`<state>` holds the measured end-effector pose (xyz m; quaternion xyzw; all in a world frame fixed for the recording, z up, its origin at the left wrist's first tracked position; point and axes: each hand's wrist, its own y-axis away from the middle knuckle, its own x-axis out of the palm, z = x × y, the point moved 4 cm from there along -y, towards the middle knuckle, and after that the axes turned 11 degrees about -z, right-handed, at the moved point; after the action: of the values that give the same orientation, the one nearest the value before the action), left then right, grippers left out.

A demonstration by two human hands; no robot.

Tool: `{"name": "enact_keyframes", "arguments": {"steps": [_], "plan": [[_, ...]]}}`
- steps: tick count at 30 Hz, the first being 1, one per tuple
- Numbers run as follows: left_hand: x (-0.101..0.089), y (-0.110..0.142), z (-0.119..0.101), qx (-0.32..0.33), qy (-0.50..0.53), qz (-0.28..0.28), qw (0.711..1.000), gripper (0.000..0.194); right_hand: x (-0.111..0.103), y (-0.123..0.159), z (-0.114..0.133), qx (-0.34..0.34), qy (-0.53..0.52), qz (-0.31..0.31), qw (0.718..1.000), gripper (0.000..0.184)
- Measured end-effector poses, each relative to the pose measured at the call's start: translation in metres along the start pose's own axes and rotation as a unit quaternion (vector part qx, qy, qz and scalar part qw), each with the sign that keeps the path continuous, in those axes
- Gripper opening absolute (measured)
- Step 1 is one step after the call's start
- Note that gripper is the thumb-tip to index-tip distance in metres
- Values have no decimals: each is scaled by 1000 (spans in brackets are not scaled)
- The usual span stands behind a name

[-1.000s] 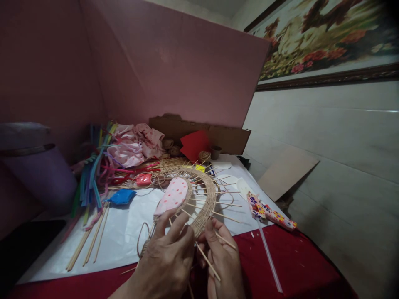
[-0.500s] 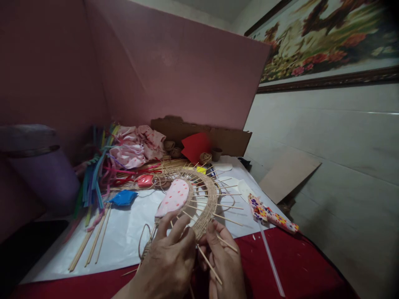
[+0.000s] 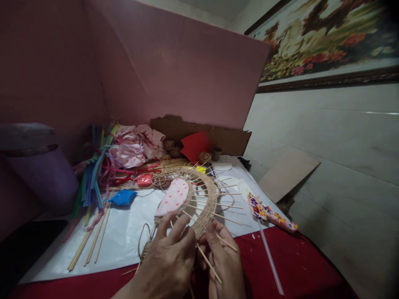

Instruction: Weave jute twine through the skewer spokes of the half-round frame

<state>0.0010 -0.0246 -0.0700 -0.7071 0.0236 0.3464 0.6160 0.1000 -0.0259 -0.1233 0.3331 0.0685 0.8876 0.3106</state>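
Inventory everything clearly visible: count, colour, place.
Woven twine ring: one, tan, centre.
Dotted fabric oval: one, pink, ring's middle.
Shiny packet: one, blue, left.
Smaller packet: one, red, left.
Fuzzy strips: many, multicoloured, left.
Crumpled fabric heap: one, pink, back.
Loose sticks: several, tan, front left.
Angular sheet: one, red, back.
Tapered container: one, purple, left.
Floral object: one, multicoloured, right.
Framed picture: one, multicoloured, wall.
Glossy sheet: one, white, tabletop.
Tablecloth: one, red, front.
Left hand: one, touching ring.
Right hand: one, touching ring.
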Motion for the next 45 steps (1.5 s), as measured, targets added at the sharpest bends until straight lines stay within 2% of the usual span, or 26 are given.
{"name": "enact_keyframes", "arguments": {"steps": [8,17,28,34,38,45], "plan": [[1,2,1,3,4,-5,1000,14,0,2,1,0,-8,8,1000,57],[2,4,0,7,-11,14,1000,11,1,3,3,-7,-11,5,1000,54],[-2,-1,-3,23,-25,-6,999,9,2,6,4,-6,-13,29,999,47],[-3,-2,-2,-2,-24,-1,1000,12,1,4,3,-24,5,38,999,43],[-12,-9,0,-15,-41,-15,999,15,0,2,3,-45,35,33,998,41],[-33,-17,19,-112,-83,-18,990,20,1,10,8,-46,31,30,998,31]]}}
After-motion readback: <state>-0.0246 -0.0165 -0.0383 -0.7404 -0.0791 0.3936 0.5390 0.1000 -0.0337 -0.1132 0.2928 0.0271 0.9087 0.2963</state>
